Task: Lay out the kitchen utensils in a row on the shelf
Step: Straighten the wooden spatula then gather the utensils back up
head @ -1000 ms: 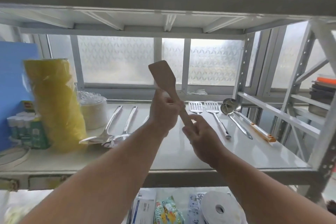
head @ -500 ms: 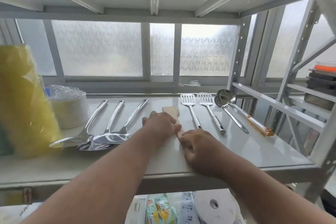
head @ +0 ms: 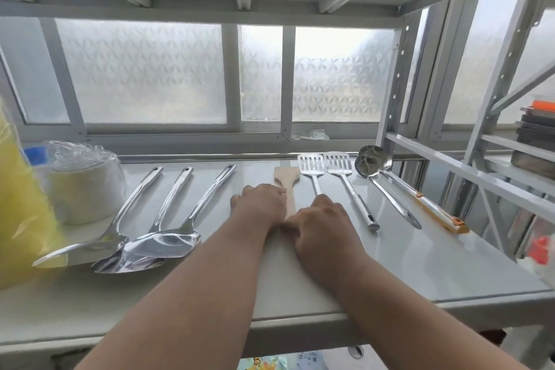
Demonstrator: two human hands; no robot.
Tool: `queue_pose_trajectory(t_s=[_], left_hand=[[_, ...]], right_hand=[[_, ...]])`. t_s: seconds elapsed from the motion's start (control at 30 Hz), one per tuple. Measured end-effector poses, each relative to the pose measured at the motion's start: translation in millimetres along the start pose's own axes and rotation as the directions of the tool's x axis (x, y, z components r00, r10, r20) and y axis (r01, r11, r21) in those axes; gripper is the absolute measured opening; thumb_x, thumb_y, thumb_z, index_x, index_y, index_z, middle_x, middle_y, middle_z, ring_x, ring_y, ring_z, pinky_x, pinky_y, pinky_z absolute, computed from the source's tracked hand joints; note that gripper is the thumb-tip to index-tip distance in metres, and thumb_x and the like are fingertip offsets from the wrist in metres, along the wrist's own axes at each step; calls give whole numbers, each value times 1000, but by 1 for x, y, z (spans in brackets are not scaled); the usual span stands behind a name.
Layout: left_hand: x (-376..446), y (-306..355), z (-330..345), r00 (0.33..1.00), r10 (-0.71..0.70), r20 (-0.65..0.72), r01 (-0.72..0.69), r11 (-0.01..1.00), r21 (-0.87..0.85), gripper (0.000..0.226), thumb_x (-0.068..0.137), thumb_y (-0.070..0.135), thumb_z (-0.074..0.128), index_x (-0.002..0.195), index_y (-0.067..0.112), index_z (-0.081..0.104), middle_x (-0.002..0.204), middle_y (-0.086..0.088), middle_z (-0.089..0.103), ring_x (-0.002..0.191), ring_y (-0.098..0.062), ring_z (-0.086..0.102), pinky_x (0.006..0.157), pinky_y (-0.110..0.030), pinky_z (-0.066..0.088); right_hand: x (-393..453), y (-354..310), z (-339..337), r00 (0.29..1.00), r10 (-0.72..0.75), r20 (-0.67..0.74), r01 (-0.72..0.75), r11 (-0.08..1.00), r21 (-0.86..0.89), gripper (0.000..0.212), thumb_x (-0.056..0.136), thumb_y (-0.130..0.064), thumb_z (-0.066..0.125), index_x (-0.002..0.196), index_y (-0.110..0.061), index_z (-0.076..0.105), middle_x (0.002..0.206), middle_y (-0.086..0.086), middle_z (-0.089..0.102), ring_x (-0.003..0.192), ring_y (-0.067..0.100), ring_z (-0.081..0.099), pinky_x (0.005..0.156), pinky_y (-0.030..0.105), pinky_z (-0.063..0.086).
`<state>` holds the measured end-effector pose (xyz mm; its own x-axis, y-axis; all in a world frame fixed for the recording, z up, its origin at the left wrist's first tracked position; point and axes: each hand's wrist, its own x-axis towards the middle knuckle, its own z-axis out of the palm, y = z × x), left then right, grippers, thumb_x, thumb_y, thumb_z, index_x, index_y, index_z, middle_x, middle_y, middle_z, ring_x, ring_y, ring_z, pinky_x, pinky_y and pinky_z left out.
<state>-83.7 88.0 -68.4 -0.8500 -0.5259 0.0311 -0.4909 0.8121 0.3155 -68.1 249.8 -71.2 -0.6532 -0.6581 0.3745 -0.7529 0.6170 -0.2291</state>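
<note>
A wooden spatula point(head: 286, 179) lies flat on the white shelf point(head: 390, 264), blade pointing toward the window. My left hand point(head: 259, 207) rests against the left side of its handle and my right hand point(head: 322, 221) covers the handle's near end; whether the fingers grip it is hidden. Right of it lie two slotted steel turners point(head: 312, 165) point(head: 339, 165), a steel ladle point(head: 368, 167) and a second ladle with an orange handle point(head: 375, 153). Three solid steel turners point(head: 168, 240) lie to the left, blades toward me and overlapping.
A plastic-wrapped stack of white bowls point(head: 85, 186) and a yellow plastic bag point(head: 18, 219) stand at the shelf's left. A frosted window point(head: 144, 75) closes the back. Upright shelf posts point(head: 390, 84) rise at the right, with dark trays point(head: 536, 126) on a neighbouring rack.
The wooden spatula, held up in the air a second ago, has come down flat onto the shelf beside the slotted turners. Both hands stay on its handle, and the view has moved closer.
</note>
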Motion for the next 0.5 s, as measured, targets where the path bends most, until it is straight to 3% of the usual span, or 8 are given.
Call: queue_pose_trajectory(t_s=[0.07,0.17,0.23,0.33,0.43,0.5], left_hand=[[0,0,-1,1000,18,15,-18,1000,-1,47,105,49,35,150,52,50,155,5,53,148,-25,36,118,-48,28],[0,-1,-2,999,38,17,-37,999,-20,50,105,51,33,154,48,44,160,5,48,151,-26,32,118,-50,25],[0,-2,-1,999,46,18,-45,998,-43,51,105,48,35,156,52,38,163,7,45,153,-26,28,120,-51,23],[-1,-1,-3,998,56,32,-55,998,-40,43,106,45,36,144,54,53,155,7,52,148,-27,33,117,-49,26],[-2,0,-4,998,51,41,-51,999,-5,43,107,46,33,144,54,53,156,8,51,147,-28,34,117,-50,27],[-1,0,-2,998,38,43,-39,999,14,43,108,47,30,144,54,52,155,8,51,146,-28,34,115,-50,28]], right_hand=[[-2,-2,-2,1000,-20,1,20,1000,16,33,86,-15,49,96,-31,76,75,-4,43,86,20,31,89,30,33],[-3,-4,-8,1000,-29,3,29,999,-16,36,91,-16,50,103,-37,77,72,-7,41,92,19,33,95,34,31],[-4,-5,-8,1000,-17,-1,17,1000,-21,37,92,-17,49,105,-40,76,78,-7,45,94,19,36,95,36,29],[-4,-3,-4,998,56,19,-57,998,23,38,96,-22,47,111,-46,74,98,-4,51,84,20,27,97,34,25],[-1,0,4,993,91,-72,-95,995,-44,27,95,-34,50,105,-32,74,105,-6,66,109,20,47,97,37,29],[1,2,8,982,160,-96,-166,984,-60,21,92,-30,51,97,-24,71,101,-5,69,113,23,53,93,40,35]])
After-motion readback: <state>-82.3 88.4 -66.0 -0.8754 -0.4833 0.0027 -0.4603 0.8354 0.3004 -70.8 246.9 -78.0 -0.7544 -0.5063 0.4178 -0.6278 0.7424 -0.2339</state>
